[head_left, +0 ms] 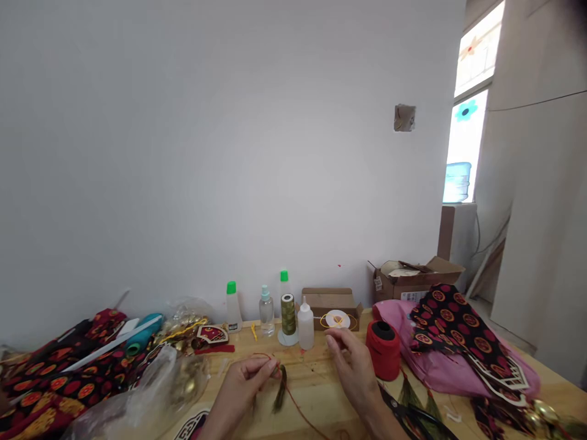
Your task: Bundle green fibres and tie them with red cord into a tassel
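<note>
My left hand (250,382) pinches a thin red cord (297,404) at the top of a dark green tassel (279,391), which hangs below the fingertips. The cord runs from there down toward the table's front edge. My right hand (353,370) is raised over the table, left of a red thread cone (383,351); its fingers are loosely bent, the thumb a little apart, and I see nothing between them. Past its fingertips lies a white spool with yellow cord (338,319). Black-handled scissors (403,412) lie partly under my right forearm, beside green tassels (407,391).
Along the wall stand a green-capped bottle (233,308), a clear bottle (266,313), an olive thread spool (288,315) and a white squeeze bottle (305,326). Patterned fabric (46,373) and plastic bags (151,391) fill the left. A cardboard box (413,284) and pink cloth (422,360) are right.
</note>
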A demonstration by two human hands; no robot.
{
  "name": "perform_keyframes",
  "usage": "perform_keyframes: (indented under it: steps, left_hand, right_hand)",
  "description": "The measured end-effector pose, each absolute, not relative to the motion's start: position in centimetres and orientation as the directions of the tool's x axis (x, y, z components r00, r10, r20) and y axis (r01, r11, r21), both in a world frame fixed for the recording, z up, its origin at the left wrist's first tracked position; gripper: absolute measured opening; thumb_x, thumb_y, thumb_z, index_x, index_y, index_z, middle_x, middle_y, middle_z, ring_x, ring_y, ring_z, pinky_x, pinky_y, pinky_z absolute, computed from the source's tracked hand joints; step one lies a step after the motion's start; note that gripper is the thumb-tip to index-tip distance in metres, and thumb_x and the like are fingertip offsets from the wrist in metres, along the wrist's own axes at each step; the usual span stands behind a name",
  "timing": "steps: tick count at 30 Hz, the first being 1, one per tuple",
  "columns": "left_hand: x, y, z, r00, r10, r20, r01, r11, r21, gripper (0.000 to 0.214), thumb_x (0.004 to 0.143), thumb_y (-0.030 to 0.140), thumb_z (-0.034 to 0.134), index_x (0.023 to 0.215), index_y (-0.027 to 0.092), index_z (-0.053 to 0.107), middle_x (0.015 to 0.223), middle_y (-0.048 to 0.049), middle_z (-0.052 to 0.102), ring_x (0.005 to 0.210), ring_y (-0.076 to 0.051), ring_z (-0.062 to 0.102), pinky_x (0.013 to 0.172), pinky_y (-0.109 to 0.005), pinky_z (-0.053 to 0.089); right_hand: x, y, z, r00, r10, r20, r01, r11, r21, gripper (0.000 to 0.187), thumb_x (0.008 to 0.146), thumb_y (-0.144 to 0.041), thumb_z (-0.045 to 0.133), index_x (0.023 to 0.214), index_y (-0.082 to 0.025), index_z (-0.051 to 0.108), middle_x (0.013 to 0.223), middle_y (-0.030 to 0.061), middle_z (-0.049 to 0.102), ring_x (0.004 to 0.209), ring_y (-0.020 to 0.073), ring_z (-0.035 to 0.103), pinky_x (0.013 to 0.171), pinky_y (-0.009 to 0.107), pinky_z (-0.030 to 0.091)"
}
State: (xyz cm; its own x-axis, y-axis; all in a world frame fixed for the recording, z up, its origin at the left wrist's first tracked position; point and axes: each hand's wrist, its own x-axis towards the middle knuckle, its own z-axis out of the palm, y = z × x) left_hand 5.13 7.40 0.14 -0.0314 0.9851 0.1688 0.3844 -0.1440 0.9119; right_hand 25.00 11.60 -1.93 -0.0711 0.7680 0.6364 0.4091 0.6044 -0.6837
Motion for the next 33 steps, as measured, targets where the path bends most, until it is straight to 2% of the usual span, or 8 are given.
perform_keyframes:
  steps: [3, 7, 13, 18, 21, 25, 27, 33]
  left_hand:
    - [5.4, 7.4, -0.1, -0.006, 0.979, 0.201, 0.377, -0.184, 0.908, 0.033, 0.066, 0.044, 0.053, 0.059, 0.015, 0.067, 0.064, -0.0026, 0.064, 0.068, -0.018, 0.053, 0.066, -0.024, 0.039]
    - [5.7, 7.1, -0.9, -0.011, 0.988, 0.157, 0.319, -0.145, 0.936, 0.032, 0.067, 0.043, 0.053, 0.061, 0.015, 0.067, 0.062, -0.0017, 0.065, 0.066, -0.017, 0.054, 0.064, -0.024, 0.040]
    - [6.0, 6.8, -1.8, -0.053, 0.980, 0.192, 0.316, -0.166, 0.934, 0.031, 0.067, 0.043, 0.053, 0.059, 0.016, 0.066, 0.061, -0.0008, 0.065, 0.064, -0.017, 0.055, 0.064, -0.024, 0.040]
    - [6.4, 6.5, -1.6, -0.066, 0.972, 0.227, 0.312, -0.196, 0.930, 0.029, 0.067, 0.041, 0.054, 0.060, 0.016, 0.067, 0.063, -0.0022, 0.067, 0.066, -0.018, 0.056, 0.065, -0.025, 0.042]
    - [6.7, 6.2, -1.3, -0.070, 0.972, 0.222, 0.303, -0.192, 0.933, 0.028, 0.067, 0.040, 0.054, 0.060, 0.016, 0.067, 0.064, -0.0028, 0.067, 0.067, -0.019, 0.057, 0.066, -0.026, 0.042]
    - [7.0, 6.1, -1.3, -0.007, 0.977, 0.212, 0.273, -0.202, 0.940, 0.026, 0.067, 0.038, 0.055, 0.063, 0.016, 0.069, 0.064, -0.0025, 0.067, 0.068, -0.019, 0.057, 0.067, -0.025, 0.042]
    - [7.0, 6.1, -1.5, 0.013, 0.977, 0.213, 0.261, -0.209, 0.942, 0.026, 0.068, 0.038, 0.055, 0.064, 0.016, 0.069, 0.064, -0.0021, 0.067, 0.068, -0.018, 0.057, 0.066, -0.024, 0.042]
    - [7.0, 6.0, -2.0, -0.020, 0.969, 0.246, 0.271, -0.232, 0.934, 0.025, 0.070, 0.034, 0.054, 0.061, 0.017, 0.068, 0.065, -0.0025, 0.067, 0.067, -0.017, 0.057, 0.064, -0.024, 0.043]
  right_hand:
    - [23.6, 10.0, -2.2, -0.176, 0.812, 0.557, 0.388, 0.577, -0.719, 0.025, 0.080, -0.029, 0.040, 0.069, -0.016, 0.059, 0.065, 0.0050, 0.062, 0.062, 0.0159, 0.056, 0.055, 0.024, 0.042]
    - [21.3, 8.7, -4.2, -0.260, 0.854, 0.450, 0.420, 0.520, -0.744, 0.006, 0.063, -0.022, 0.060, 0.067, -0.017, 0.058, 0.060, 0.0020, 0.062, 0.056, 0.0151, 0.055, 0.051, 0.023, 0.040]
    - [20.3, 8.6, -5.6, -0.319, 0.917, 0.242, 0.293, 0.338, -0.895, 0.021, 0.059, -0.012, 0.056, 0.078, -0.018, 0.048, 0.043, -0.0089, 0.047, 0.037, 0.0089, 0.045, 0.039, 0.017, 0.032]
    - [21.0, 7.7, -3.2, -0.121, 0.872, 0.473, 0.499, 0.466, -0.731, 0.019, 0.065, -0.026, 0.057, 0.080, -0.019, 0.049, 0.053, -0.0041, 0.050, 0.047, 0.0126, 0.050, 0.045, 0.021, 0.033]
    - [21.0, 7.2, -2.6, -0.177, 0.827, 0.534, 0.588, 0.524, -0.617, 0.008, 0.063, -0.026, 0.059, 0.066, -0.020, 0.055, 0.052, -0.0024, 0.051, 0.047, 0.0128, 0.049, 0.046, 0.022, 0.032]
    - [20.4, 7.1, -3.3, -0.189, 0.856, 0.481, 0.586, 0.492, -0.644, 0.004, 0.062, -0.024, 0.060, 0.060, -0.021, 0.061, 0.047, -0.0023, 0.052, 0.043, 0.0116, 0.046, 0.042, 0.020, 0.029]
    - [20.2, 7.2, -3.7, -0.214, 0.858, 0.466, 0.554, 0.500, -0.666, 0.013, 0.068, -0.025, 0.055, 0.059, -0.019, 0.061, 0.047, -0.0014, 0.052, 0.045, 0.0114, 0.046, 0.042, 0.020, 0.030]
    - [20.8, 7.2, -3.1, -0.328, 0.768, 0.550, 0.416, 0.640, -0.645, 0.025, 0.079, -0.025, 0.044, 0.063, -0.016, 0.061, 0.052, -0.0001, 0.052, 0.050, 0.0106, 0.045, 0.046, 0.020, 0.031]
